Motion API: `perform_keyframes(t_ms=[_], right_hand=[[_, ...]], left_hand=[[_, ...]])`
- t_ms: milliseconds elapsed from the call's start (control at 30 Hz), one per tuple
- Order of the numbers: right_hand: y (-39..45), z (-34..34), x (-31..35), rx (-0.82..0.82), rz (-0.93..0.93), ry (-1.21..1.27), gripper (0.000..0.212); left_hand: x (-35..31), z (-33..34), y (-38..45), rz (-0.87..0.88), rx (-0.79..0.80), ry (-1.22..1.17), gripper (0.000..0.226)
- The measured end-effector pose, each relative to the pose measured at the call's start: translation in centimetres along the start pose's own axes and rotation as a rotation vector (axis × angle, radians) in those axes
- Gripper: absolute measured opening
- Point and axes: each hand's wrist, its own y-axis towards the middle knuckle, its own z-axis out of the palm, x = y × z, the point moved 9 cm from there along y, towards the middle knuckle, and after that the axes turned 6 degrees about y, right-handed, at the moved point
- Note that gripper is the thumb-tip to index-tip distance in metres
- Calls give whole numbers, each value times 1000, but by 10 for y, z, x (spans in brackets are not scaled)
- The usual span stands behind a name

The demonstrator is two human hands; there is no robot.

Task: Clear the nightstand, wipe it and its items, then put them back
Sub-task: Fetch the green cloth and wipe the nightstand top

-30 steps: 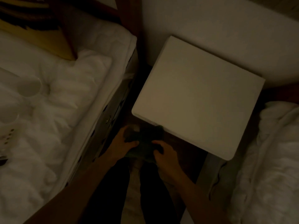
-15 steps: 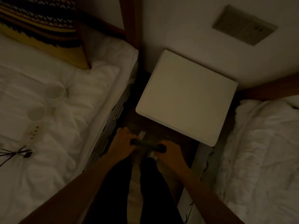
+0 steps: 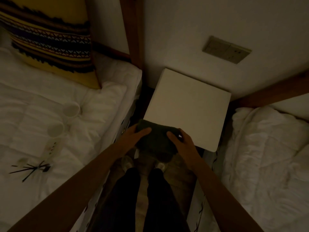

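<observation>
Dimly lit, both hands, left hand (image 3: 133, 135), right hand (image 3: 181, 141), grip clamped on apparently folded dark cloth (image 3: 156, 139), over nightstand (image 3: 187, 106) edge

A dark cloth (image 3: 156, 139) is showing near the white nightstand (image 3: 187, 108). On the far left, a yellow pillow (image 3: 50, 42) is displaying dark bands with small pale triangles, lying against white bedding (image 3: 41, 131). Black trousers (image 3: 142, 198) are showing below.

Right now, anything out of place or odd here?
Only the expected: two cups, a power strip and sticks lie on the left bed. Nightstand bare; both hands hold a dark cloth.
</observation>
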Motion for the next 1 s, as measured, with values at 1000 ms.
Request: perform_keyframes(t_ms=[1000], right_hand=[[-30,46,61,367,-177,227,56]], left_hand=[[-17,-21,-74,-16,-27,-775,43]])
